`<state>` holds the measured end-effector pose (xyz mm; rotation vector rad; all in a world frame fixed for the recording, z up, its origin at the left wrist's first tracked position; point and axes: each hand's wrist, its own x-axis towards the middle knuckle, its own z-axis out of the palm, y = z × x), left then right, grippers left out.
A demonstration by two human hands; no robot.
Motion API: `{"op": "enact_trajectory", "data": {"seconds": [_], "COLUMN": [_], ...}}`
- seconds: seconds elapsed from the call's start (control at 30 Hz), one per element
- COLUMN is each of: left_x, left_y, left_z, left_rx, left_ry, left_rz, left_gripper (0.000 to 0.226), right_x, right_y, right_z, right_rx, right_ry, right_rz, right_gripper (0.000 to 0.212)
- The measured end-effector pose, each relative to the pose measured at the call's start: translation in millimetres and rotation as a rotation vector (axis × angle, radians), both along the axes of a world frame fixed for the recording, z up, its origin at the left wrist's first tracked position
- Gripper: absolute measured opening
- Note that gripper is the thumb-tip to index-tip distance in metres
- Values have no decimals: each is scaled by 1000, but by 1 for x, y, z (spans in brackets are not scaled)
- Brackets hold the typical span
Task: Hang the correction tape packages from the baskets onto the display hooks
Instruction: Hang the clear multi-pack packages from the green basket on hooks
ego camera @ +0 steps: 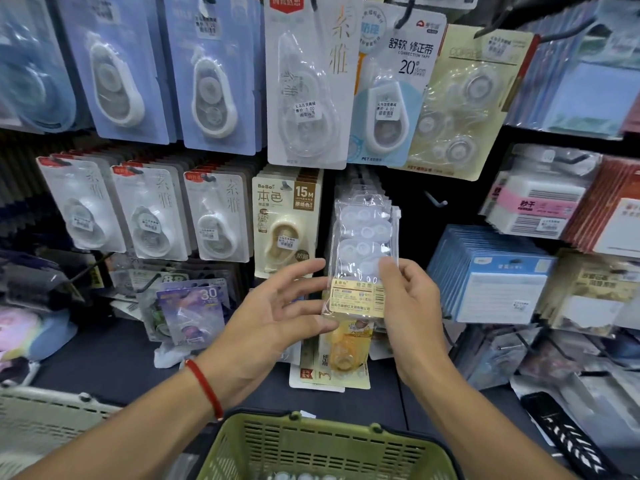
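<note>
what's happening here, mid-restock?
Yes. A person is stocking a wall of correction tape. The right hand grips a clear multi-pack bag held up at a stack of similar bags on the display. The left hand is open, fingers touching the bag's left edge. A green basket sits below.

You see even, fairly bright light from overhead. Glare streaks the clear blister packs (308, 98) on the upper row. The backing panel (408, 209) behind the hooks stays dark. Expect soft focus at the left and right edges, and wide-angle bending of straight lines there. The green basket (325, 448) at the bottom is sharp.
</note>
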<state>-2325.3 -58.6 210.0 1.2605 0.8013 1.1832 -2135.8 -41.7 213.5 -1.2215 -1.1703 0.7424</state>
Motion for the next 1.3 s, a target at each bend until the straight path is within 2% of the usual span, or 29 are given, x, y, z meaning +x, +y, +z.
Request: {"op": "enact_trajectory", "data": {"seconds": [0.07,0.1,0.17,0.23,0.3,0.37,0.5,0.67,0.83,0.93,1.03,1.1,1.13,1.23,1.3], "left_x": [0,-1,-6,-13,-17,-18,-17,-21,-24,-29,-40,-51,-57,-80,-94], "left_y": [1,3,6,12,21,30,42,46,46,43,36,22,12,-20,-37], "left_z": [0,-1,-3,-4,-3,-3,-12,-20,-20,-22,-38,-59,-72,-117,-143], "left_rx": [62,123,253,391,516,610,674,684,697,711,549,398,321,117,29], "left_ry": [163,296,545,713,825,916,1061,1129,1148,1130,1220,1377,1472,1739,1838], "left_rz": [60,119,246,350,422,447,429,423,393,360,104,-167,-300,-602,-653], "left_gripper": [68,65,63,63,66,74,86,88,86,76,65,57,55,59,66], "right_x": [4,6,12,13,11,7,1,2,3,-3,-8,-11,-13,-27,-39], "right_y": [5,6,7,8,14,28,66,105,113,100,68,41,28,-5,-31], "right_z": [-5,-8,-14,-20,-22,-22,-14,-5,-13,-16,-36,-63,-79,-133,-177], "right_rx": [-21,-44,-18,141,252,280,130,-13,-42,33,94,46,-7,-301,-536], "right_ry": [-89,-205,-537,-824,-1027,-1156,-1352,-1453,-1507,-1360,-1073,-978,-1000,-1224,-1301], "right_rz": [-36,-70,-140,-161,-99,-27,-36,-65,-43,-62,-39,84,178,614,883], "right_gripper": [28,27,47,52,55,61,67,69,72,56,30,19,17,23,31]}}
